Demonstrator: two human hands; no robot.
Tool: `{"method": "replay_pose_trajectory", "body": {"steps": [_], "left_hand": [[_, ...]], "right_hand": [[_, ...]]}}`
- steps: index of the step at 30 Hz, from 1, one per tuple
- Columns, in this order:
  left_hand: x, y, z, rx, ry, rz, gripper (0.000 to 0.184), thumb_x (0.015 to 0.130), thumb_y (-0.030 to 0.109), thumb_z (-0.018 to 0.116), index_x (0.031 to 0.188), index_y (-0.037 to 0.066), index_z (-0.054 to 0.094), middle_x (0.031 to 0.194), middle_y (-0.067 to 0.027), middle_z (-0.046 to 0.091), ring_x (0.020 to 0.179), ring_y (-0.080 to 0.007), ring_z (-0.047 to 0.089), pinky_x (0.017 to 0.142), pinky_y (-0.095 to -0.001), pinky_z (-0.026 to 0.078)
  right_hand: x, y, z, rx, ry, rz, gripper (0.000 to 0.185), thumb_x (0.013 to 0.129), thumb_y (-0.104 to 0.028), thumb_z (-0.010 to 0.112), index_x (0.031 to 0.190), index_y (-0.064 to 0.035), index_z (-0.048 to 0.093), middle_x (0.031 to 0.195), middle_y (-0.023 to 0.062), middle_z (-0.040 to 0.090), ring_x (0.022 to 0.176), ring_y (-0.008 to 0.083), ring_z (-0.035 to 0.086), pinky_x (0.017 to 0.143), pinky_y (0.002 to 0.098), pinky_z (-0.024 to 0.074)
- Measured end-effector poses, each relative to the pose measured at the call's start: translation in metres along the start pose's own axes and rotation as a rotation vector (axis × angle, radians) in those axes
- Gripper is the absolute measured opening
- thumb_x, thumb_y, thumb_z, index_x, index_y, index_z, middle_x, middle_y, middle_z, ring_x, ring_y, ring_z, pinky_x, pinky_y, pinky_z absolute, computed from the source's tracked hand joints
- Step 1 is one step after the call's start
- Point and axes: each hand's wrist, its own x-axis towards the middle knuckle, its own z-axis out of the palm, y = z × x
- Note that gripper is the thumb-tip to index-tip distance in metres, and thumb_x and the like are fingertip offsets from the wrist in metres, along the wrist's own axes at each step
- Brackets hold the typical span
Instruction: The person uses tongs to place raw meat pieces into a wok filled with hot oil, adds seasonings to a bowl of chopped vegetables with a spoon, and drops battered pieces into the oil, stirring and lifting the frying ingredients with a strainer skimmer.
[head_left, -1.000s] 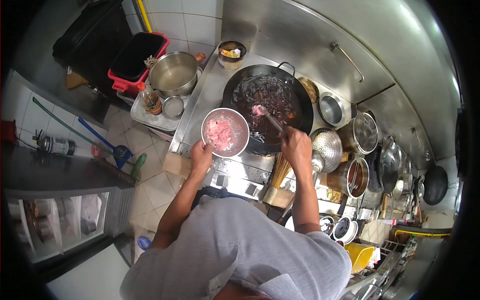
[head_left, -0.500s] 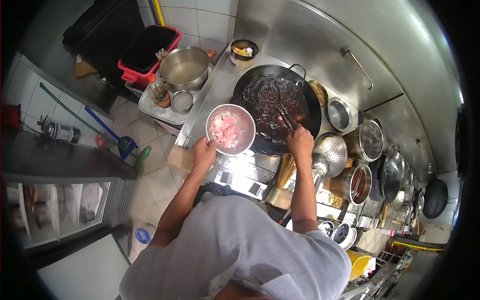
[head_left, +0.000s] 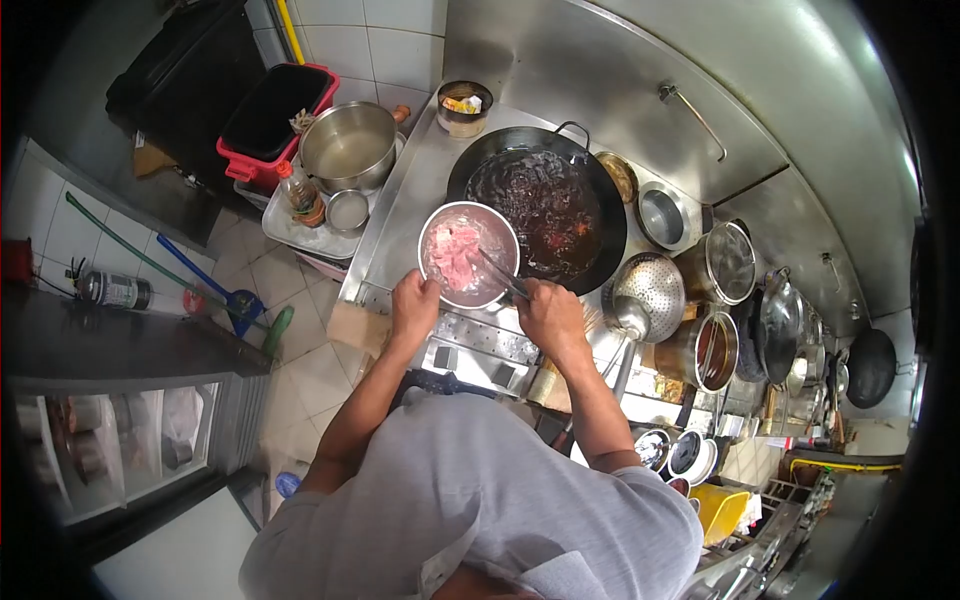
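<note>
My left hand (head_left: 414, 308) grips the near left rim of a round metal bowl (head_left: 504, 232). Slices of raw pink meat (head_left: 453, 252) lie inside it. Closed around metal tongs (head_left: 497, 268), my right hand (head_left: 550, 318) is at the bowl's lower right edge, and the tongs' tips reach into the meat. Just behind and right of the bowl is a big black wok (head_left: 610, 225) of dark bubbling oil (head_left: 555, 200), with small browned pieces in it. The bowl overlaps the wok's near left rim.
A perforated ladle (head_left: 655, 295) rests right of the wok, beside a pot of reddish sauce (head_left: 700, 368) and a strainer (head_left: 730, 262). At the left, a tray (head_left: 290, 235) bears a steel pot (head_left: 347, 145) and a sauce bottle (head_left: 303, 200). A small tin (head_left: 463, 118) stands behind.
My right hand has drawn the tongs back from the wok and put their tips into the bowl. The bowl now sits closer to the wok's near left side.
</note>
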Motion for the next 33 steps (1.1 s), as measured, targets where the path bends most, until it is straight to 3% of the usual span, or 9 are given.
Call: {"method": "replay_pose_trajectory", "body": {"steps": [4, 9, 16, 22, 25, 29, 33], "left_hand": [[0.002, -0.017, 0.0, 0.009, -0.002, -0.041, 0.026, 0.087, 0.015, 0.061, 0.072, -0.006, 0.054, 0.067, -0.0247, 0.059, 0.059, -0.0369, 0.058, 0.06, -0.0466, 0.045], [-0.002, -0.026, -0.003, 0.008, 0.016, -0.069, 0.026, 0.086, 0.015, 0.061, 0.072, -0.006, 0.054, 0.064, -0.0209, 0.057, 0.056, -0.0274, 0.054, 0.059, -0.0444, 0.045], [-0.005, -0.019, -0.003, -0.052, 0.03, -0.072, 0.025, 0.086, 0.015, 0.061, 0.073, -0.006, 0.054, 0.063, -0.0198, 0.057, 0.056, -0.0249, 0.052, 0.059, -0.0436, 0.044], [-0.005, -0.025, -0.006, -0.017, 0.075, -0.024, 0.025, 0.086, 0.014, 0.062, 0.074, -0.006, 0.055, 0.065, -0.0205, 0.058, 0.058, -0.0234, 0.053, 0.059, -0.0432, 0.045], [-0.005, -0.032, -0.011, -0.014, 0.043, -0.109, 0.024, 0.086, 0.013, 0.062, 0.074, -0.006, 0.055, 0.065, -0.0194, 0.058, 0.059, -0.0214, 0.053, 0.06, -0.0424, 0.045], [-0.007, -0.045, -0.013, -0.079, 0.062, -0.127, 0.024, 0.087, 0.013, 0.062, 0.075, -0.007, 0.055, 0.065, -0.0172, 0.058, 0.061, -0.0195, 0.053, 0.06, -0.0414, 0.044], [-0.009, -0.033, -0.018, -0.069, 0.068, -0.126, 0.025, 0.087, 0.014, 0.062, 0.074, -0.007, 0.056, 0.064, -0.0167, 0.058, 0.06, -0.0191, 0.052, 0.058, -0.0413, 0.044]], "right_hand": [[-0.002, -0.004, -0.016, 0.033, -0.021, 0.006, 0.016, 0.088, -0.019, 0.068, 0.093, -0.0042, 0.07, 0.083, 0.0211, 0.07, 0.08, 0.0412, 0.068, 0.072, 0.0497, 0.0542], [0.001, -0.007, -0.038, 0.057, -0.01, 0.017, 0.015, 0.088, -0.019, 0.067, 0.095, -0.0055, 0.07, 0.084, 0.021, 0.07, 0.081, 0.0408, 0.069, 0.072, 0.0497, 0.0539], [0.007, -0.005, 0.014, -0.146, -0.095, -0.069, 0.017, 0.088, -0.019, 0.067, 0.096, -0.0045, 0.067, 0.092, 0.02, 0.071, 0.082, 0.0399, 0.069, 0.073, 0.0498, 0.0559], [0.003, -0.013, -0.009, 0.029, 0.008, -0.068, 0.016, 0.088, -0.019, 0.068, 0.092, -0.0038, 0.067, 0.09, 0.0197, 0.071, 0.083, 0.04, 0.069, 0.074, 0.0497, 0.0549], [0.008, -0.011, -0.031, 0.082, 0.023, -0.034, 0.02, 0.088, -0.022, 0.071, 0.094, -0.0033, 0.068, 0.084, 0.0213, 0.069, 0.083, 0.0415, 0.068, 0.073, 0.05, 0.0529], [0.049, 0.014, -0.02, 0.0, 0.135, 0.045, 0.023, 0.087, -0.025, 0.071, 0.09, -0.0025, 0.069, 0.082, 0.0249, 0.068, 0.084, 0.0445, 0.068, 0.075, 0.0526, 0.0537], [0.125, 0.057, 0.037, -0.152, 0.042, 0.101, 0.026, 0.088, -0.023, 0.062, 0.092, 0.0024, 0.069, 0.087, 0.0296, 0.07, 0.087, 0.0454, 0.07, 0.081, 0.052, 0.0561]]}}
